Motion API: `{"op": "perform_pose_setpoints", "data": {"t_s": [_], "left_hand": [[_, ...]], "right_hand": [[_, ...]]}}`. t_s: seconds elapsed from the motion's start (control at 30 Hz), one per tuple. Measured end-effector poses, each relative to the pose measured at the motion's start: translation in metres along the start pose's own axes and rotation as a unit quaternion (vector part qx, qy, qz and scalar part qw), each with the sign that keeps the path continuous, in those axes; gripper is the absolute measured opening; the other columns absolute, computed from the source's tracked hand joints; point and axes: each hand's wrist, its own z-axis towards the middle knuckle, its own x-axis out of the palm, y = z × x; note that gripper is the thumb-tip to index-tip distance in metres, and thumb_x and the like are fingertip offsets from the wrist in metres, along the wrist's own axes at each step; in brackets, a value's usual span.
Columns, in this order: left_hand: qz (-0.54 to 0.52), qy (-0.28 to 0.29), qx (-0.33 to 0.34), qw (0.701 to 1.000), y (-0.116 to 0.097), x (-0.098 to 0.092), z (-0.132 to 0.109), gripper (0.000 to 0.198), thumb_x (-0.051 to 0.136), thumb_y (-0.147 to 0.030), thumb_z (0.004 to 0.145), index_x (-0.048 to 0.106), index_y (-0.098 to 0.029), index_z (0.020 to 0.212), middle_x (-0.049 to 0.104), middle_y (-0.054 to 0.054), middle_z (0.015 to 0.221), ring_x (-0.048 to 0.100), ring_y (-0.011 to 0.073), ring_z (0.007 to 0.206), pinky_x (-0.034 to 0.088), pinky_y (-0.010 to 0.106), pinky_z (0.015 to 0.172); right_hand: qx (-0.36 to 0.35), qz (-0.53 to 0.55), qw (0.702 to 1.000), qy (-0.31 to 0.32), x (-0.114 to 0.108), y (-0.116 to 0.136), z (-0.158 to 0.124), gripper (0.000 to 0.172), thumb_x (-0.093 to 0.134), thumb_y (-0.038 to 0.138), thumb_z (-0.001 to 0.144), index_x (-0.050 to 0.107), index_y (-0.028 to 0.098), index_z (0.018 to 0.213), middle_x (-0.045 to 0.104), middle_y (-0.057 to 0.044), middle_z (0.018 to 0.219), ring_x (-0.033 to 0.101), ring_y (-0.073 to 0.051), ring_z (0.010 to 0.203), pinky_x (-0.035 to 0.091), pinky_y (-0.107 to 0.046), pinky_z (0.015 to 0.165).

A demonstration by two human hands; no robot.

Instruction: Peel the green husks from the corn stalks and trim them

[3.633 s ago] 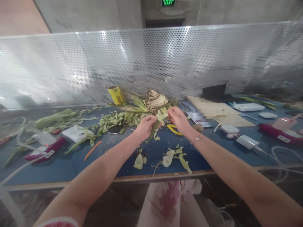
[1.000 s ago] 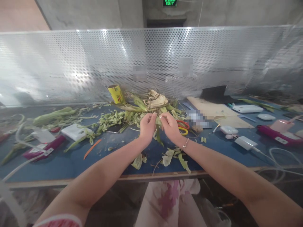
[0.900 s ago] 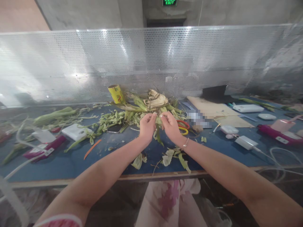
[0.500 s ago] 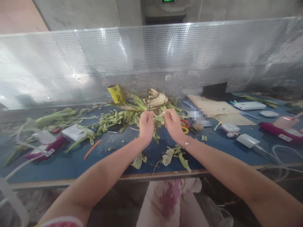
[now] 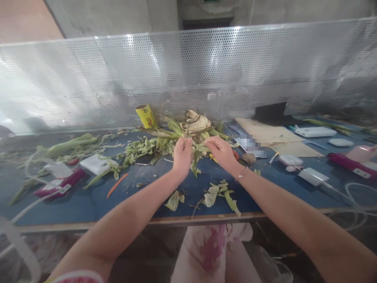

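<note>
My left hand (image 5: 182, 155) is closed in a pinch above the table, in front of a heap of dry and green corn husks (image 5: 196, 125). A small pale bit shows at its fingertips, too small to name. Just to the right, my right hand (image 5: 222, 152) also pinches with thumb and forefinger; what it holds is unclear. A narrow gap separates the two hands. Green husk strips (image 5: 195, 163) show between and below them. Left of my hands lies a pile of knotted green husk pieces (image 5: 140, 148). Scissors with red and yellow handles (image 5: 213, 158) are partly hidden by my right hand.
A yellow cardboard tube (image 5: 145, 116) stands by the perforated metal screen (image 5: 123, 78). A phone (image 5: 146, 158), a white box (image 5: 96, 164), purple power strips (image 5: 63, 184) and a white charger (image 5: 312, 177) lie around. Husk scraps (image 5: 213, 195) lie near the front edge.
My right hand has moved slightly right and turned, widening the gap from my left hand. It now covers more of the scissor handles. The view has shifted a little.
</note>
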Motion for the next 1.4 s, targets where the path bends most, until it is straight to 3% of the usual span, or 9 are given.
{"op": "perform_pose_setpoints", "data": {"t_s": [0.13,0.23,0.3,0.47,0.57,0.7,0.8,1.07,1.4], "left_hand": [[0.070,0.012,0.022,0.997,-0.005,-0.004,-0.001,0.028,0.049,-0.046,0.080,0.040,-0.021,0.072,0.028,-0.008,0.045,0.028,0.0055,0.035,0.022,0.019,0.036],[0.128,0.021,0.048,0.990,-0.007,-0.006,-0.003,0.025,0.046,-0.044,0.082,0.042,-0.021,0.074,0.031,-0.008,0.044,0.032,0.0064,0.036,0.026,0.019,0.037],[0.143,0.029,0.063,0.987,-0.005,-0.006,-0.004,0.023,0.044,-0.042,0.084,0.041,-0.021,0.075,0.031,-0.007,0.046,0.034,0.0066,0.037,0.029,0.019,0.040],[0.115,0.057,0.072,0.989,0.004,-0.005,-0.005,0.020,0.039,-0.036,0.085,0.039,-0.021,0.073,0.030,-0.006,0.053,0.035,0.0069,0.043,0.034,0.019,0.045],[0.167,0.026,0.077,0.983,0.009,-0.003,-0.004,0.019,0.036,-0.034,0.086,0.041,-0.020,0.074,0.033,-0.005,0.055,0.036,0.0073,0.046,0.032,0.019,0.047],[0.251,-0.020,0.129,0.959,0.008,-0.001,-0.002,0.018,0.040,-0.033,0.086,0.045,-0.020,0.075,0.041,-0.004,0.058,0.037,0.0083,0.052,0.031,0.021,0.054],[0.267,-0.017,0.141,0.953,0.005,0.000,-0.002,0.015,0.043,-0.032,0.084,0.046,-0.020,0.076,0.041,-0.004,0.057,0.036,0.0087,0.051,0.030,0.022,0.055],[0.215,0.008,0.105,0.971,0.001,0.000,-0.004,0.016,0.048,-0.033,0.082,0.048,-0.019,0.076,0.034,-0.006,0.051,0.031,0.0073,0.045,0.024,0.022,0.048],[0.177,0.034,0.081,0.980,0.000,0.004,-0.008,0.016,0.048,-0.035,0.082,0.048,-0.020,0.076,0.034,-0.006,0.049,0.030,0.0072,0.045,0.023,0.021,0.047]], "right_hand": [[0.071,0.089,0.993,0.036,0.005,0.002,-0.002,0.020,0.047,0.041,0.083,0.048,0.023,0.091,0.046,0.005,0.052,0.047,-0.012,0.044,0.038,-0.026,0.046],[0.093,0.124,0.985,0.074,0.009,0.006,-0.003,0.023,0.049,0.044,0.081,0.044,0.022,0.080,0.048,0.004,0.055,0.049,-0.012,0.048,0.040,-0.025,0.047],[0.092,0.091,0.988,0.087,0.009,0.007,-0.004,0.028,0.046,0.045,0.082,0.042,0.021,0.068,0.048,0.003,0.055,0.048,-0.012,0.049,0.039,-0.026,0.049],[0.034,-0.064,0.996,0.043,0.010,0.009,-0.003,0.032,0.042,0.037,0.084,0.033,0.020,0.059,0.039,0.004,0.052,0.039,-0.011,0.050,0.030,-0.025,0.051],[0.007,-0.106,0.994,0.030,0.013,0.009,-0.004,0.030,0.044,0.032,0.083,0.029,0.021,0.060,0.035,0.005,0.051,0.034,-0.010,0.049,0.026,-0.024,0.051],[0.022,-0.104,0.994,0.022,0.019,0.011,-0.005,0.030,0.041,0.029,0.084,0.028,0.020,0.058,0.034,0.004,0.051,0.033,-0.010,0.049,0.024,-0.025,0.051],[0.036,-0.105,0.994,0.005,0.021,0.013,-0.005,0.035,0.040,0.032,0.085,0.026,0.020,0.055,0.032,0.004,0.049,0.033,-0.010,0.049,0.024,-0.025,0.051],[0.037,-0.067,0.997,0.005,0.013,0.014,-0.003,0.038,0.043,0.037,0.084,0.027,0.020,0.054,0.032,0.004,0.051,0.032,-0.010,0.051,0.025,-0.024,0.050],[0.095,0.024,0.989,-0.107,0.019,0.006,-0.001,0.036,0.040,0.043,0.085,0.030,0.021,0.059,0.031,0.004,0.055,0.033,-0.011,0.052,0.029,-0.024,0.051]]}}
